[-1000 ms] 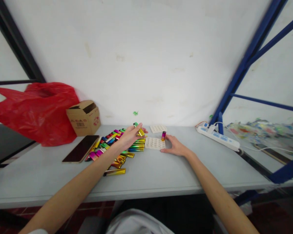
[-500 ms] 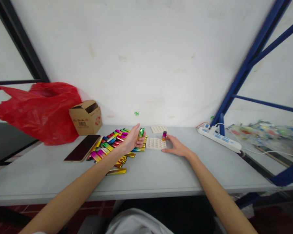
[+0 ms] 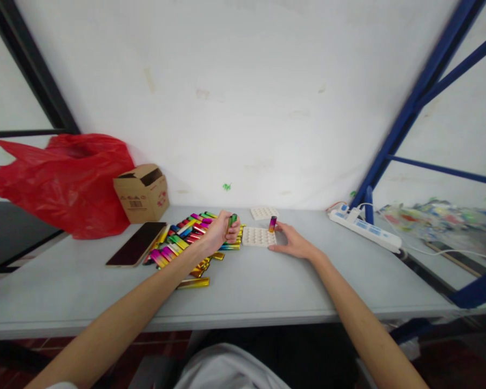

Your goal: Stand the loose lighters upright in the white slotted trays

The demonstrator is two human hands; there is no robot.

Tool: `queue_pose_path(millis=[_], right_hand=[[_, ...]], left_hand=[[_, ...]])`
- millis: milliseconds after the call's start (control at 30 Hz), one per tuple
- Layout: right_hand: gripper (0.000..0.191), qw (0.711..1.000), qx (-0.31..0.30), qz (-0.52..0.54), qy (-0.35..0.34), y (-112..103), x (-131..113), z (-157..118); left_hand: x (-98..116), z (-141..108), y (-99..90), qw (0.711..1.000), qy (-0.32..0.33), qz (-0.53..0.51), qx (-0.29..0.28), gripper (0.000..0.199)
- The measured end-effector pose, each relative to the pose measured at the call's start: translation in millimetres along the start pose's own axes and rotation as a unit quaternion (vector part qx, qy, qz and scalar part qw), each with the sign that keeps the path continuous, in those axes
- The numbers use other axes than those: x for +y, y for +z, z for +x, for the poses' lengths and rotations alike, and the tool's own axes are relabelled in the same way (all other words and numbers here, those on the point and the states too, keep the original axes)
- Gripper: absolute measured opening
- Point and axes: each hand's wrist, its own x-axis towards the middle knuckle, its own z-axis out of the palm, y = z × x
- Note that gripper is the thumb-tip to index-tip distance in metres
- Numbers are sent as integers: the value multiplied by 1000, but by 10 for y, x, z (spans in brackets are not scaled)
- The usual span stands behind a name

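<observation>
Plastic, red and crumpled into a bag point(image 3: 76, 186), sits at the far left beside an open cardboard box point(image 3: 141, 199), with a dark phone point(image 3: 136, 244) flat on the worktop point(image 3: 267, 286). Right of these lies a loose heap of glossy cylinders point(image 3: 180, 242) (lighters, perhaps, though they show too small to settle it). Each looks light and stiff, with a slick metallic skin that could slide or roll off its neighbours; a pinch across the middle should suit, and a hard squeeze seems needless. One gold cylinder point(image 3: 198, 282) lies nearer the front edge, its right end free to take.

The left hand point(image 3: 216, 236) is closed around a green cylinder point(image 3: 232, 219), whose upper part shows above the curled fingers. That wrap gives a secure hold, but covers much of the sides.

Next comes a pale studded tray point(image 3: 256, 236), probably light and easily nudged, best steadied by its rim; a second tray point(image 3: 263, 214) lies behind it. A purple and orange cylinder point(image 3: 272, 224) stands upright at the first tray's right end. Being narrow, it could tip if knocked, so its upper sides are the place to grip. The right hand point(image 3: 294, 242) is open, thumb and forefinger parted around that end; actual contact cannot be told. Farther right lies a white power strip point(image 3: 364, 231).
</observation>
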Motion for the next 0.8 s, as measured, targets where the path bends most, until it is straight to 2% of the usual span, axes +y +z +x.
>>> queue_pose_path(millis=[167,333,567,667,800], right_hand=[[94,1000,3,-1,0,27,42,5],[93,1000,6,5,-10,33,74,10],[88,1000,-6,-25,18,3,126,14],[79,1000,-10,-20,4,3,151,15],[75,1000,-7,-12,-2,10,169,16]], left_hand=[[-1,-1,-21,1000,-2,-3,-2,25],[8,-10,-30,1000,7,0,-4,34],[-58,26,-2,994,84,58,-36,22],[-100,69,36,988,105,104,-41,24],[-104,188,125,966,159,202,-13,36]])
